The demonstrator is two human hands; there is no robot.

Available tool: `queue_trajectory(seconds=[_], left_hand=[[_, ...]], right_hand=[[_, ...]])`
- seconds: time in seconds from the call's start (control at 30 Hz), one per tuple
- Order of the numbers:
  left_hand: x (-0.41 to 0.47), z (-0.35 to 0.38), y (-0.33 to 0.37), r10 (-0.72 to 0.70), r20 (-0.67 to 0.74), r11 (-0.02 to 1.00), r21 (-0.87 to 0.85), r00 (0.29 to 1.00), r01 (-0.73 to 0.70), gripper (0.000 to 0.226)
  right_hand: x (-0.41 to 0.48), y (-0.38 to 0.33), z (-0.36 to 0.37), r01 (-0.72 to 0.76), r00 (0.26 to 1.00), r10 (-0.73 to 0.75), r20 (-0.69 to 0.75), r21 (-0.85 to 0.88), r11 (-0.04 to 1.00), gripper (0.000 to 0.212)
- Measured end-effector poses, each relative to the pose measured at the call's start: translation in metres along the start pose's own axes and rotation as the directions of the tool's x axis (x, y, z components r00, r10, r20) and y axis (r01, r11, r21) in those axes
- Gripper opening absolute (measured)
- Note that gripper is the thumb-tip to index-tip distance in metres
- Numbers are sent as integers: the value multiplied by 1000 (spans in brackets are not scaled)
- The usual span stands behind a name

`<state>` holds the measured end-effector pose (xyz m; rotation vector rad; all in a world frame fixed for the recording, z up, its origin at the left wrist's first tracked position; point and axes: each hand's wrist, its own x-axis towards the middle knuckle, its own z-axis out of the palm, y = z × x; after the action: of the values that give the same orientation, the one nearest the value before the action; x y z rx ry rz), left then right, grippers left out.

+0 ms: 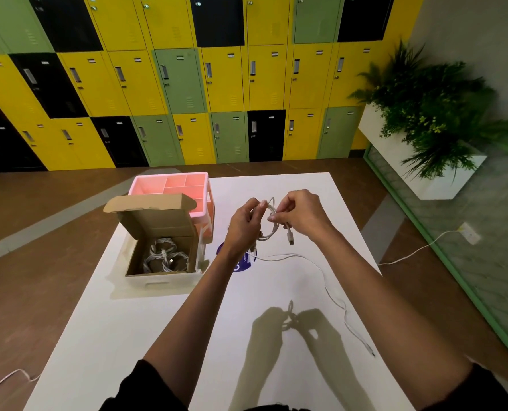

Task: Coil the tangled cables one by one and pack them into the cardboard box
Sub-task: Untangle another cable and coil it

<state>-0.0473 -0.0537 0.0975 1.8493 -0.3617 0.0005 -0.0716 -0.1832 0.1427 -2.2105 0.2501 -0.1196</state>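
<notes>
Pinching a thin white cable [269, 223], the left hand [244, 222] and right hand [301, 213] hold its small round coil between their closed fingers above the surface [276, 292], plug end dangling just below the right fingers.

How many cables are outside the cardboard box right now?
2: one white cable coiled between the left hand and right hand, one loose cable on the table. Floor cords excluded.
</notes>
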Motion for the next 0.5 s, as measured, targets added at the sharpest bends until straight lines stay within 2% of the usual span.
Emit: queue_trajectory(seconds=[0.2,0.5], left_hand=[[0,-2,-1,4,-39,1000,-3,999,-5,23],[-4,-7,-3,-19,-14,1000,-23,1000,19,22]], right_hand=[[-1,-1,-3,-63,989,65,134,-20,998,18],[-8,3,-4,123,961,-100,259,-74,990,23]])
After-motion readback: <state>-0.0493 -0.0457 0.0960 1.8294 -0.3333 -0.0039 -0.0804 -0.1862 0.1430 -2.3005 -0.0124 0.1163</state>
